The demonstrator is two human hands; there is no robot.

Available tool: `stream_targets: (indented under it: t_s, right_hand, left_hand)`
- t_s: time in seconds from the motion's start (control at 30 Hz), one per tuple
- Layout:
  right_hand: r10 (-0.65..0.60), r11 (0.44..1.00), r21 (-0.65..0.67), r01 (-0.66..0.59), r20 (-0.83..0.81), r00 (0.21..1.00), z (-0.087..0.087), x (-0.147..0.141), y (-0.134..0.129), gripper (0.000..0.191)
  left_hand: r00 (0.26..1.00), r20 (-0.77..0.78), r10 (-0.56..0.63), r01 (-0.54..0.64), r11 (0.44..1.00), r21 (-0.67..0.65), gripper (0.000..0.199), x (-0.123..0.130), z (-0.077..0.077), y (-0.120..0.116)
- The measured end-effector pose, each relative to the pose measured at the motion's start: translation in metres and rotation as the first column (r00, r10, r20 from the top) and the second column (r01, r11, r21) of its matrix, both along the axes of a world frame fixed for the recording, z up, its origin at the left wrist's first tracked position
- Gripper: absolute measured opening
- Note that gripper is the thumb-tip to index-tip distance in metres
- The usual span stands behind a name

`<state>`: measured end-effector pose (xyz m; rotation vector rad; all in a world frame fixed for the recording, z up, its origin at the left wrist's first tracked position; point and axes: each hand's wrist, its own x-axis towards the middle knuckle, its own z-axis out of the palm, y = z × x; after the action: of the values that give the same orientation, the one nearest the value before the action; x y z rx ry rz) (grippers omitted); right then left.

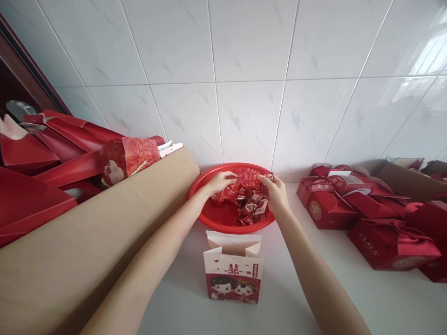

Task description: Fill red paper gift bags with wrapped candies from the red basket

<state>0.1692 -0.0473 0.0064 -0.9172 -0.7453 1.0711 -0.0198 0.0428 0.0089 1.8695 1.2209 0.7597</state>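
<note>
Both of my hands reach into a red plastic basket (240, 229) with a perforated wall, which stands close to the tiled wall. Wrapped candies (249, 207) in red, dark and white wrappers lie inside it. At its left side, my left hand (220, 182) has its fingers curled over a red candy packet (225, 194). My right hand (274, 191) pinches a small red wrapped candy (266, 177) between thumb and fingers near the right rim. In front of the basket a white and red paper gift box (233, 274) with two cartoon faces stands upright, its top open.
A large cardboard box (139, 209) on the left holds red folded boxes (70, 139) and a red patterned bag (139, 153). Several red gift boxes (328, 204) sit at the right, with another cardboard carton (412, 179) behind them. White tiles (249, 125) rise behind the counter.
</note>
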Motion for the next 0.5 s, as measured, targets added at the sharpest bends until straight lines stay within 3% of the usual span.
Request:
stream_targets:
  t_s: [0.13,0.2,0.3,0.37,0.5]
  right_hand:
    - [0.042,0.999,0.018,-0.042,0.009,0.999,-0.0024,0.001,0.0007,0.032]
    - [0.06,0.998,0.027,-0.061,0.013,0.998,-0.0034,0.0016,0.0013,0.032]
    - [0.077,0.997,0.028,-0.078,0.019,0.997,-0.0044,0.0023,0.0024,0.033]
    - [0.08,0.996,0.022,-0.081,0.025,0.996,-0.0046,0.0026,0.0029,0.034]
    - [0.072,0.997,0.011,-0.073,0.02,0.997,-0.0039,0.0028,0.0031,0.034]
  left_hand:
    - [0.972,-0.02,0.236,-0.233,0.967,0.098,0.037,0.0023,0.0009,0.0]
    - [0.965,-0.038,0.261,-0.259,0.965,0.04,0.045,0.0033,-0.0001,-0.0009]
    - [0.987,-0.053,0.15,-0.157,0.975,-0.157,0.044,0.0043,-0.0032,-0.0032]
    - [0.997,-0.062,0.047,-0.059,0.975,-0.216,0.036,0.0042,-0.0054,-0.0047]
    - [0.976,-0.219,-0.019,0.002,0.997,-0.079,0.035,0.0014,-0.0067,-0.0048]
